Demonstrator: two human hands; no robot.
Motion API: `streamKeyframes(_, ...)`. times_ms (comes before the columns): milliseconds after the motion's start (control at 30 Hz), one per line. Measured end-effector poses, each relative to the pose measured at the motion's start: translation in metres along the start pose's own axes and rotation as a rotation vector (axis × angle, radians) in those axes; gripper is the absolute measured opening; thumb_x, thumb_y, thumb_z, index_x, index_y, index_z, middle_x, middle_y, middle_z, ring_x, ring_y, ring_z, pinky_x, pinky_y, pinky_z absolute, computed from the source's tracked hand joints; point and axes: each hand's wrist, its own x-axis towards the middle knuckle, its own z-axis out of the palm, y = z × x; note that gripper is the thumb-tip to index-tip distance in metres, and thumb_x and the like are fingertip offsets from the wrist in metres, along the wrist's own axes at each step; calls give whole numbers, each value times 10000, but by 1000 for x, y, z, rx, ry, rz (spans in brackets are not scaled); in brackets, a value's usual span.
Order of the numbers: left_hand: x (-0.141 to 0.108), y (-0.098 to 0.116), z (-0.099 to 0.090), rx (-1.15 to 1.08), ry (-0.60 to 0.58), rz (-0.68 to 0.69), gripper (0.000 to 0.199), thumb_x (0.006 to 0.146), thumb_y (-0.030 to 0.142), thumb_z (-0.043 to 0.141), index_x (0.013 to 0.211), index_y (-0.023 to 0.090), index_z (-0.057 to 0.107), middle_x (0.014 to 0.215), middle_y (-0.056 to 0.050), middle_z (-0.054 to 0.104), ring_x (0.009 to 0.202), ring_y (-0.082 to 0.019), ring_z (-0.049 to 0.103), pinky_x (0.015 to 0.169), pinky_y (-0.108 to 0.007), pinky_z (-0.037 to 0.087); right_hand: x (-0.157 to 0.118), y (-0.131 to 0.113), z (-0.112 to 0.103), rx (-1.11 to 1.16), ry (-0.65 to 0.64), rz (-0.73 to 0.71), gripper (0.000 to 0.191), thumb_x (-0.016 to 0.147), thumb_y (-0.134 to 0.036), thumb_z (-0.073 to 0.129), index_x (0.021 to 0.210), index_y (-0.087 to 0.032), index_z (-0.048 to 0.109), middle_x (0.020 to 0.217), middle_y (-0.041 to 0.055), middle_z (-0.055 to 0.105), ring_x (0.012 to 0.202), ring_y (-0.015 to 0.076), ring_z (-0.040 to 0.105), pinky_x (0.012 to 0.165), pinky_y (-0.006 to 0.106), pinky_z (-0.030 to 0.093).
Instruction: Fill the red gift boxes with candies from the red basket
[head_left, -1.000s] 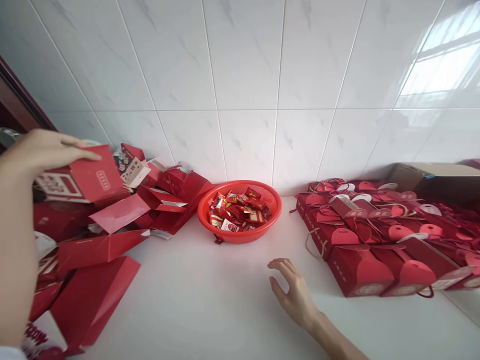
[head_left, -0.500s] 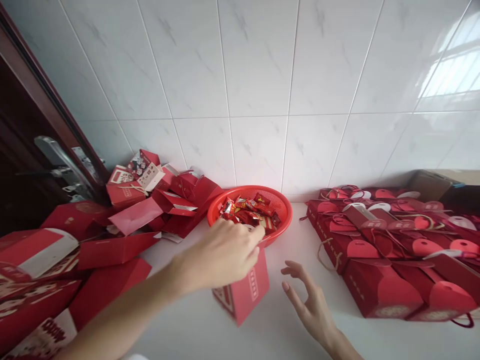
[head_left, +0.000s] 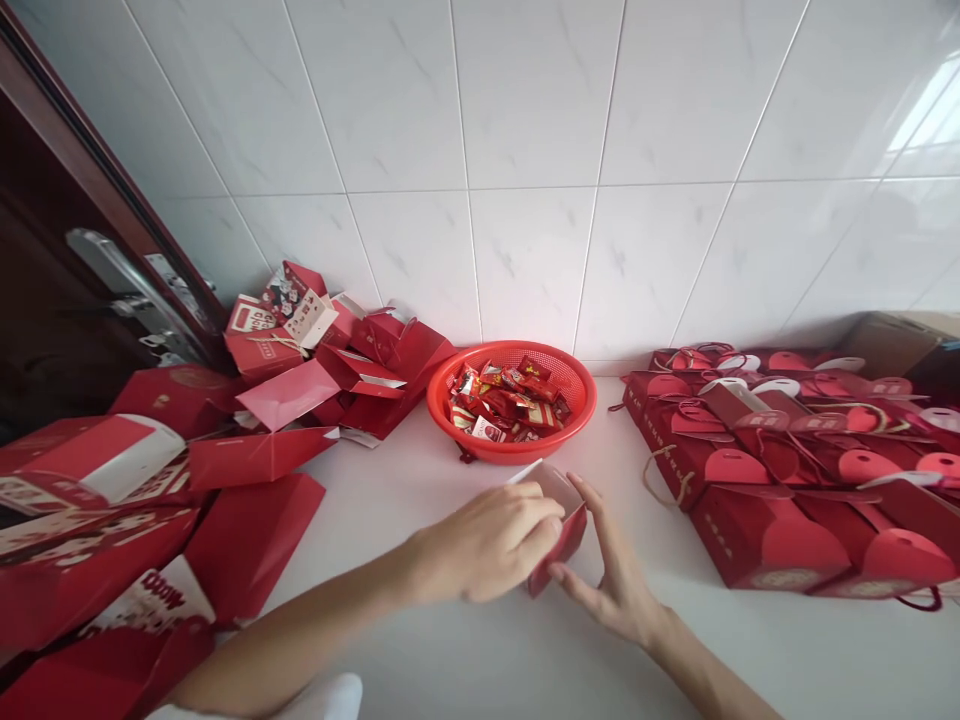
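Note:
A small red paper gift box [head_left: 571, 535] stands open-topped over the white tabletop, its pale inside partly showing. My left hand [head_left: 495, 535] is closed at its upper left edge, fingers curled over the rim; the fingertips are partly hidden. From the right, my right hand [head_left: 619, 585] grips the box, with the thumb low on the near side and a finger at the far corner. Just beyond the box sits an orange-red plastic basket [head_left: 517, 452] holding wrapped candies [head_left: 517, 400] in red and gold.
Folded red boxes [head_left: 247, 540] lie in a loose heap on the left. Rows of closed red boxes [head_left: 780, 545] with cord handles fill the right side. A tiled wall [head_left: 532, 260] stands behind, and a door handle [head_left: 127, 275] juts in at the left.
My left hand has brought the box right and slightly up, away from the basket. My right hand, formerly open and apart, has closed on the box's right side. The view has tilted down.

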Motion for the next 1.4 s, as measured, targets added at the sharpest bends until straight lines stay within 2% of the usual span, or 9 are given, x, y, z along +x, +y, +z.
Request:
streamKeyframes(167, -6, -14, -16, -173, 63, -47, 372, 968, 135, 404, 1224, 260, 643, 1186, -39, 668, 1095, -189, 637, 933, -299, 493, 29, -31, -22, -26, 4, -37, 473, 987, -385, 523, 1440, -248, 504, 1500, 150, 485, 1388, 312, 483, 1074, 476, 489)
streamKeyframes(333, -10, -15, -13, -134, -70, -55, 438, 871, 237, 626, 1304, 306, 613, 1408, -50, 557, 1338, -277, 512, 1063, -373, 458, 47, -51, -19, -97, -79, 18, 255, 976, -398, 543, 1047, -247, 735, 1379, 129, 591, 1225, 303, 591, 983, 476, 538)
streamKeyframes(467, -15, -16, -15, -14, -91, -53, 713, 788, 310, 742, 1450, 316, 478, 1502, -73, 473, 1501, -344, 270, 1179, -471, 344, 49, -54, -21, -57, -147, 151, 326, 935, -381, 587, 1219, -249, 676, 1316, 134, 634, 1207, 304, 604, 965, 464, 547)
streamKeyframes(700, -19, -22, -7, 86, -181, -240, 898, 749, 543, 769, 1517, 257, 403, 1638, -169, 272, 1519, -442, 168, 1169, -586, 299, 44, -28, -51, 157, -320, 383, 777, 800, -303, 689, 1526, -265, 416, 1459, 117, 562, 1281, 292, 587, 1006, 468, 536)
streamKeyframes(867, -18, -17, 4, 73, -239, -367, 927, 807, 652, 662, 1574, 267, 310, 1672, -194, 161, 1505, -454, 209, 1144, -604, 302, 41, -2, -55, 424, -501, 561, 611, 815, -342, 708, 1407, -262, 576, 1313, 117, 672, 1091, 270, 695, 891, 427, 594)
streamKeyframes(1033, -18, -15, 11, 14, -200, -432, 1010, 784, 665, 666, 1595, 216, 264, 1663, -231, 146, 1487, -463, 243, 1144, -602, 304, 44, -11, -45, 191, -269, 338, 811, 852, -325, 670, 1576, -298, 306, 1565, 139, 436, 1315, 301, 565, 1009, 484, 534)
streamKeyframes(1100, -18, -18, 14, -5, -162, -422, 1063, 743, 667, 702, 1601, 248, 234, 1658, -218, 170, 1471, -472, 273, 1126, -607, 330, 47, -16, -44, 77, -245, 196, 770, 864, -237, 628, 1567, -333, 329, 1622, 107, 348, 1403, 308, 480, 1086, 507, 475)
streamKeyframes(1233, -16, -24, 17, -17, -132, -392, 1199, 671, 707, 731, 1617, 282, 129, 1648, -200, 186, 1462, -479, 273, 1114, -602, 345, 52, -16, -47, -47, -381, 114, 732, 835, -176, 627, 1525, -323, 433, 1607, 97, 382, 1452, 326, 418, 1128, 515, 437)
streamKeyframes(1400, -12, -27, 16, -11, -145, -385, 1252, 648, 712, 726, 1621, 219, 112, 1491, -217, 402, 1374, -445, 388, 1096, -562, 370, 57, -3, -51, 130, -539, 267, 832, 829, -209, 668, 1580, -288, 317, 1452, 104, 583, 1271, 281, 620, 1020, 436, 541)
